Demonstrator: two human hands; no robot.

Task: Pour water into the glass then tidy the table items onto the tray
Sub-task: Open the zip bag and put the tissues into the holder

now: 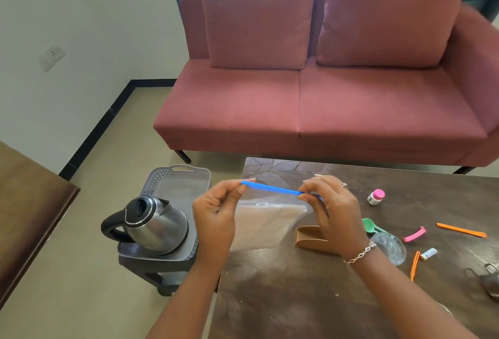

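I hold a clear plastic bag with pale grainy contents above the dark table. A blue clip runs along its top edge. My left hand pinches the clip's left end and my right hand pinches its right end. A steel kettle stands on the grey perforated tray, which rests on a stool left of the table. The glass stands on the table behind my right wrist, partly hidden.
On the table lie a brown holder, a green spoon, a pink-capped bottle, a pink clip, two orange clips, a small tube and a dark item. A pink sofa stands beyond.
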